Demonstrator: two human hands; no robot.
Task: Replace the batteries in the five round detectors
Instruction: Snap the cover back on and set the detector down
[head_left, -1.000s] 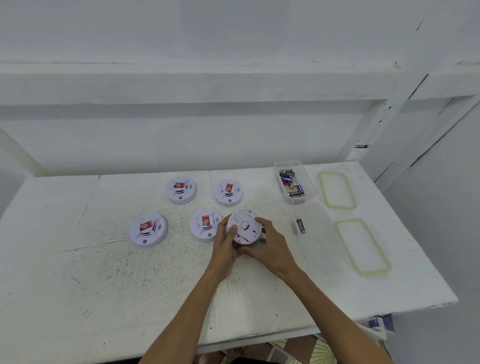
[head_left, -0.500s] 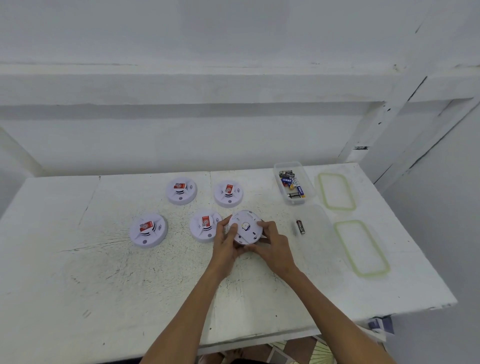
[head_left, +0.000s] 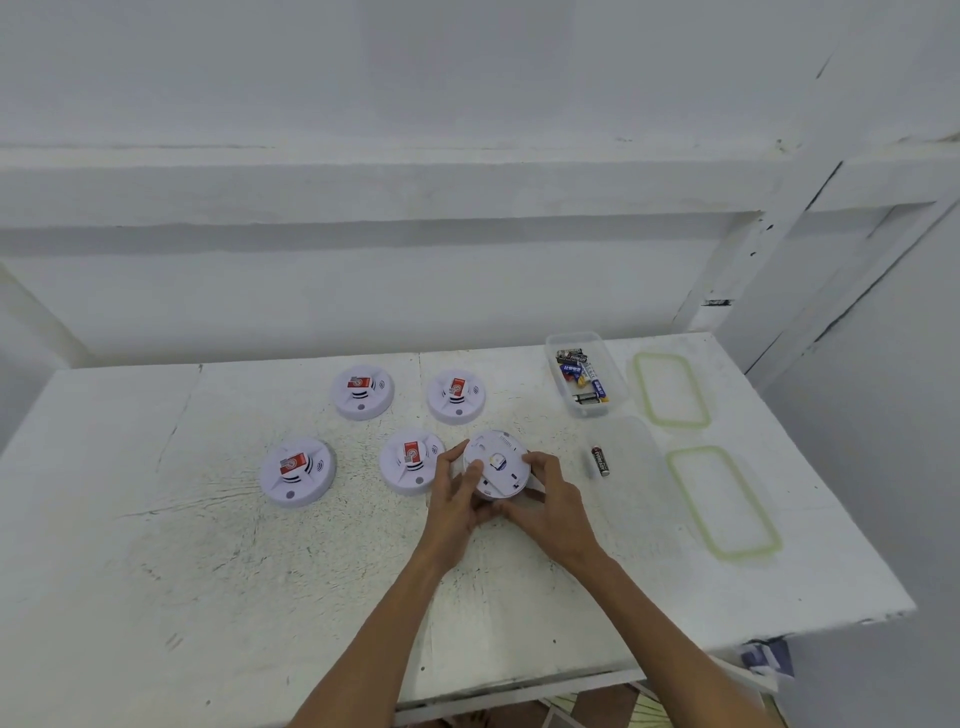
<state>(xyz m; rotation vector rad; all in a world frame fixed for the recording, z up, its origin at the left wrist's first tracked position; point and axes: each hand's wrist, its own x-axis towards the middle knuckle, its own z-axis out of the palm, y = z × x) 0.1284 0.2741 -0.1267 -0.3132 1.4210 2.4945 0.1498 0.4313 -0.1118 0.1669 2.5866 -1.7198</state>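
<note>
Both hands hold one white round detector (head_left: 500, 462) tilted up just above the white table (head_left: 156, 571), its back side facing me. My left hand (head_left: 457, 499) grips its left edge with the thumb across the back. Its right and lower edge sits in the curled fingers of my right hand (head_left: 550, 506). Several other detectors with red labels lie face up: front left (head_left: 297, 472), beside my left hand (head_left: 410, 461), back left (head_left: 362, 391) and back middle (head_left: 456, 396). A loose black battery (head_left: 600, 461) lies to the right of my hands.
A clear plastic box (head_left: 586, 373) with several batteries stands at the back right. A second clear box (head_left: 636, 457) sits in front of it, next to the loose battery. Two green-rimmed lids, one at the back (head_left: 671, 389) and one nearer (head_left: 722, 501), lie near the table's right edge.
The held detector has turned a little between my hands and my fingers have shifted around its rim. Everything else on the table stays where it was.
</note>
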